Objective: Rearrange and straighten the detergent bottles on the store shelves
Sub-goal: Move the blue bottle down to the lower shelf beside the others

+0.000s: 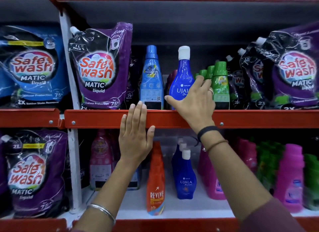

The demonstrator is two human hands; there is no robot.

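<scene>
On the upper shelf a dark blue Ujala bottle (182, 78) with a white cap stands upright between a light blue bottle (151, 79) and a row of green bottles (220, 83). My right hand (193, 102) is spread over the lower front of the Ujala bottle, thumb to its left, fingers reaching toward the green bottles; a closed grip is not visible. My left hand (136, 135) lies flat and open against the red shelf edge (103, 118), fingertips just below the light blue bottle.
Purple Safewash pouches (100, 67) stand left and right (293, 71) on the upper shelf, a blue pouch (31, 67) farther left. The lower shelf holds a red Revive bottle (156, 180), Ujala bottles (185, 176), pink bottles (290, 176) and green bottles (312, 180).
</scene>
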